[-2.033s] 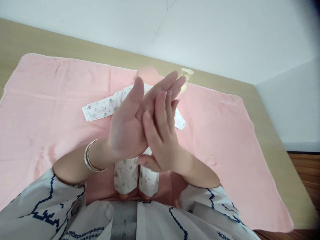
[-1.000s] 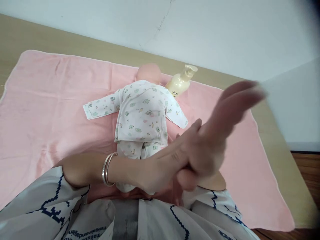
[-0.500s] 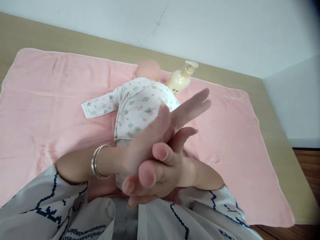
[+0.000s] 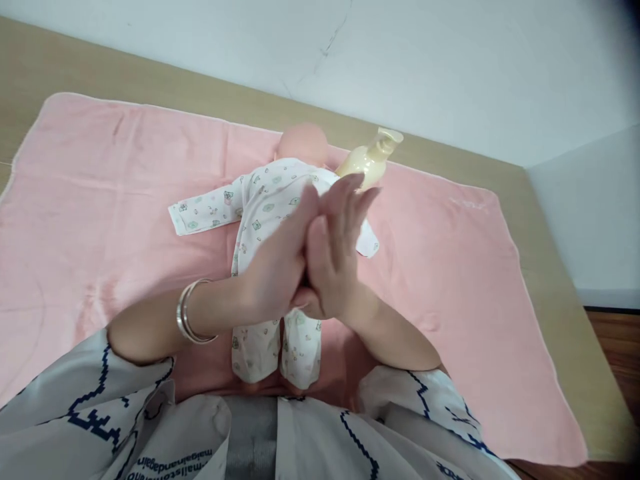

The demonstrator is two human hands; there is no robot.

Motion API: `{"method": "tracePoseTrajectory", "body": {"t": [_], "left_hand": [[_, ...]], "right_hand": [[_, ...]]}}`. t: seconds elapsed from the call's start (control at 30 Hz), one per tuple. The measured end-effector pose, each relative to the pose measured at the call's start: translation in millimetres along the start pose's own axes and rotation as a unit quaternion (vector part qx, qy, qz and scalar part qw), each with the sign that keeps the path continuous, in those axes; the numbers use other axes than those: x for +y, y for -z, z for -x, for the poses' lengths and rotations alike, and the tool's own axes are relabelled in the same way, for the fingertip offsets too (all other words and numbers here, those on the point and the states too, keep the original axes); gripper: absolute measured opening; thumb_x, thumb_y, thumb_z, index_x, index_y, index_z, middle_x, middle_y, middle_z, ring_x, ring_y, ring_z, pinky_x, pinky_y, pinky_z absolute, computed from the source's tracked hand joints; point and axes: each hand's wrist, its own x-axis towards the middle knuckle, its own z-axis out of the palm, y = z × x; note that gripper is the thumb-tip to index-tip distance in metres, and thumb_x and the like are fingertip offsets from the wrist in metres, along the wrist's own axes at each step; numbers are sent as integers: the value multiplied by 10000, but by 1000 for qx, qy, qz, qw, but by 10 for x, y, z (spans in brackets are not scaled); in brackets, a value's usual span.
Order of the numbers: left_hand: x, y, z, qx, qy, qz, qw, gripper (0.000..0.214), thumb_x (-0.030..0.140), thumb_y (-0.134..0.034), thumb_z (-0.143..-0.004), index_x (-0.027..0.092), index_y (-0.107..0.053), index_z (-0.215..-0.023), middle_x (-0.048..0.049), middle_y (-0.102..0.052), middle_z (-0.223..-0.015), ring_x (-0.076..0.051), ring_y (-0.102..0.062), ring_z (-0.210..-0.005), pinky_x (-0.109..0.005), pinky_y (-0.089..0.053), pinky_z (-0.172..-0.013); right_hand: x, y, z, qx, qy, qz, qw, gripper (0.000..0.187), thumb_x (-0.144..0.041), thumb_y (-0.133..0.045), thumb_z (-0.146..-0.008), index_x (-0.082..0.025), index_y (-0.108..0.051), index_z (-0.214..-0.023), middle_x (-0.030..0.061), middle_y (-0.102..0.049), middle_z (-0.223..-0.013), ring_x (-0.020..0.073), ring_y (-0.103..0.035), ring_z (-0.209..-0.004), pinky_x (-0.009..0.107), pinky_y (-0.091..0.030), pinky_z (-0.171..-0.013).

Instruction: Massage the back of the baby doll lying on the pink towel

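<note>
My left hand [image 4: 275, 270], with silver bangles [image 4: 187, 313] on its wrist, presses palm to palm against my right hand [image 4: 337, 267]. The fingers of both are stretched upward, and neither holds any object that I can see. Under the hands lies a baby doll [image 4: 270, 210] in a white printed top and trousers, its bald pink head at the far end. The hands hide much of its body. Beyond them, beside the doll's head, a cream-yellow pump bottle [image 4: 365, 162] is partly covered by my fingertips.
A pink blanket [image 4: 450, 280] is spread under the doll on a wooden table [image 4: 560, 280]. The white wall [image 4: 440, 80] runs along the table's far edge. At the lower right, a brown wooden floor [image 4: 613, 340] shows.
My hands have turned from a crosswise, slanted rub to palms facing with fingers pointing up. They have risen, so the doll's trouser legs and right-side sleeve cuff now show.
</note>
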Motion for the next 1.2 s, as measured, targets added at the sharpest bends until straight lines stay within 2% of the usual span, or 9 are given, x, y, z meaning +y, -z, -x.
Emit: {"method": "tracePoseTrajectory", "body": {"t": [0.07,0.17,0.23,0.33,0.5,0.63,0.77,0.87,1.2], "left_hand": [[191,165,-99,-65,60,136,987,761,384,131,-1031,252,-493,-1447,53,-662,-1383,-157,-546,-1387,-383,-525,-1179],[204,342,-261,5,55,227,972,690,415,48,-1052,288,-581,-1305,55,-657,-1382,-197,-467,-1461,-460,-405,-1258],[5,368,-372,76,19,203,976,564,436,-72,-1062,338,-619,-1159,63,-676,-1336,-191,-498,-1441,-444,-384,-1265],[-468,249,-500,165,-34,69,983,286,477,-347,-1040,388,-596,-1150,63,-610,-1398,-201,-504,-1425,-404,-404,-1245],[-1097,-40,-516,184,-64,-115,974,321,438,-433,-1017,210,-628,-1131,-132,-617,-1393,-274,-513,-1391,-505,-367,-1244],[-1229,-34,-523,174,-72,-135,973,278,288,-419,-998,220,-636,-1157,-94,-667,-1335,-231,-560,-1336,-480,-423,-1200],[-1280,69,-604,168,-63,-139,974,305,373,-390,-1039,245,-667,-1021,-16,-756,-1156,-216,-645,-1186,-491,-293,-1265],[-1342,96,-634,164,-58,-135,975,391,458,-358,-1058,235,-679,-1033,-3,-759,-1180,-195,-651,-1174,-477,-253,-1282],[-1355,48,-587,173,-96,-164,966,387,397,-367,-1039,216,-683,-1171,-73,-705,-1321,-224,-595,-1332,-539,-276,-1276]], "right_hand": [[-37,-90,51,-35,13,-28,999,771,-572,-150,-1033,-155,122,-1623,13,166,-1708,224,113,-1581,525,7,-1311],[12,-165,95,-104,10,-45,994,749,-577,-222,-1034,-202,6,-1640,56,-168,-1722,238,-39,-1599,560,-72,-1316],[146,-213,96,-141,-36,-31,989,634,-542,-232,-1041,-259,-221,-1608,52,-354,-1662,263,-162,-1592,624,-67,-1298],[432,-325,89,-175,-175,3,969,540,-449,-234,-1050,-231,-467,-1486,89,-366,-1653,294,-221,-1579,660,-106,-1272],[820,-498,136,-208,-362,18,908,561,-377,-275,-1036,-133,-420,-1520,176,-326,-1658,302,-245,-1571,631,-194,-1257],[794,-520,153,-224,-329,20,917,574,-327,-320,-1005,-150,-376,-1548,141,-289,-1680,301,-170,-1591,645,-149,-1262],[502,-533,141,-244,-241,30,939,579,-212,-384,-926,-130,-480,-1491,113,-399,-1634,275,-237,-1574,573,-114,-1302],[387,-555,143,-222,-247,30,943,570,-179,-382,-906,-116,-532,-1451,106,-467,-1593,257,-311,-1546,540,-137,-1310],[796,-507,99,-247,-304,35,919,602,-315,-381,-973,-145,-380,-1551,116,-290,-1683,320,-212,-1578,616,-165,-1273]]}}
